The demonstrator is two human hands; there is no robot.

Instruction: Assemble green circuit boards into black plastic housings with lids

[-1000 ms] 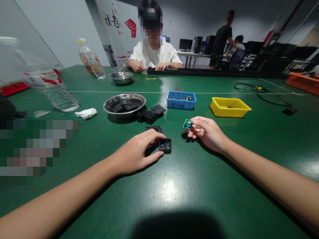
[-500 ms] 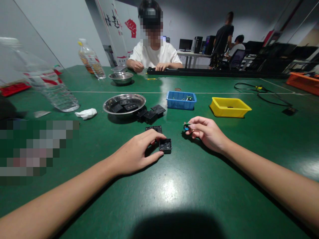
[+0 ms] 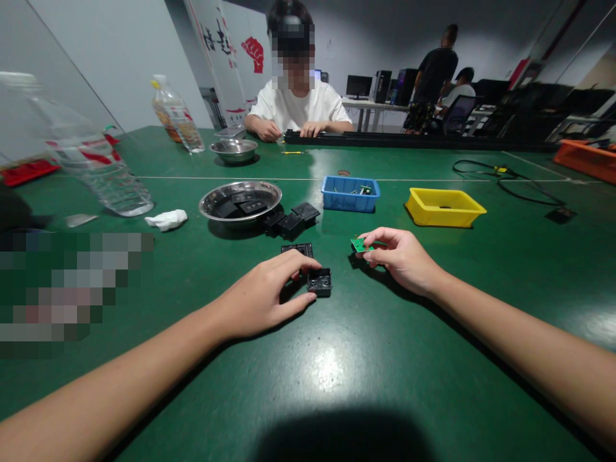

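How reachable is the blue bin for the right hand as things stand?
Probably yes: the blue bin sits beyond and left of the right hand, nothing visible standing between them. That hand holds a green circuit board, though, which may hamper picking.

The foreground is fairly well lit, while the back wall (image 3: 370, 38) falls into gray gloom. A white glare (image 3: 330, 372) pools on the green table (image 3: 409, 359), another patch shines at its right edge, and a paler streak runs up its far half toward the white shirt (image 3: 303, 106). A broad, soft-edged shadow (image 3: 344, 439) darkens the bottom center; narrower ones lie along the left forearm (image 3: 158, 359) and under the right hand (image 3: 407, 263). The steel bowl (image 3: 206, 208) glints along its rim. Wide-angle stretching slants and smears the large bottle (image 3: 91, 151), below which coarse pixel blocks (image 3: 62, 289) cover a patch. At upper right, stretched, murky dark shapes (image 3: 534, 99) may be monitors.
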